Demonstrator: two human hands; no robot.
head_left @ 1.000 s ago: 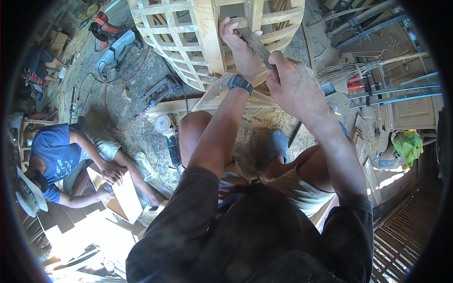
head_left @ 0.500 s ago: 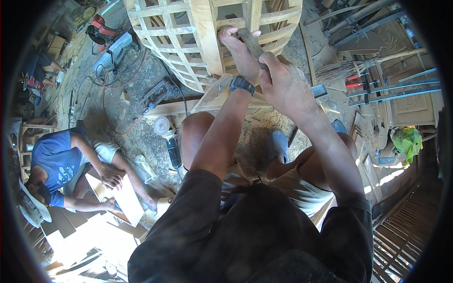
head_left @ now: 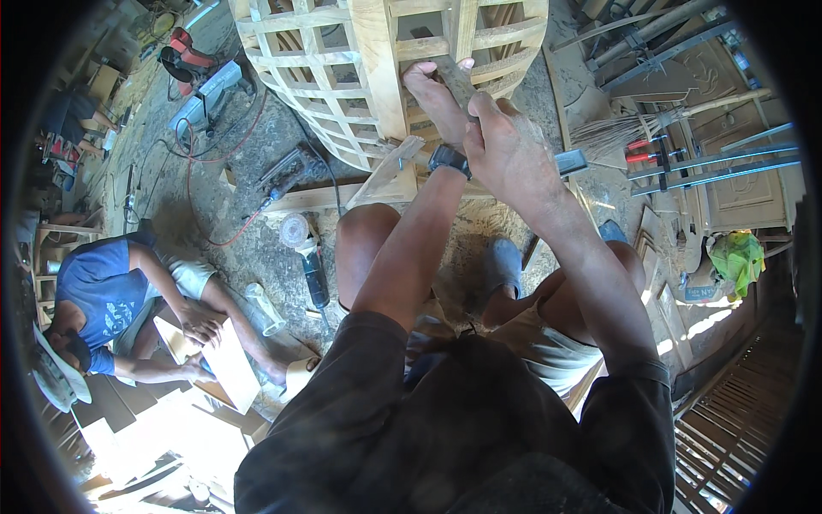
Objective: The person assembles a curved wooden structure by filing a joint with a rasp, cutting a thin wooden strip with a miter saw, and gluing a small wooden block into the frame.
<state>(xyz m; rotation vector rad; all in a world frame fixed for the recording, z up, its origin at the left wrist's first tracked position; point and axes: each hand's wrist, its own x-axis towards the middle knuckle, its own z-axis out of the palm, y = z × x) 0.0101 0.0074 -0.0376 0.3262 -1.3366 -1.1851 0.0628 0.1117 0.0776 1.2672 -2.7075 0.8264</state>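
A rounded open lattice frame of pale wooden slats (head_left: 374, 73), curved and straight-grained, runs off the upper edge. At the frame's near side is the bare right hand (head_left: 514, 147), fingers folded tight, palm hidden. Nearer the frame, the bare left hand (head_left: 437, 96) has its fingers curled partway, some hidden. Both grip a flat, dull grey-brown bar (head_left: 456, 79), slanting before the frame's lattice; whether they touch is hard to make out. Compared with a second ago, bar and hands sit slightly nearer the person.
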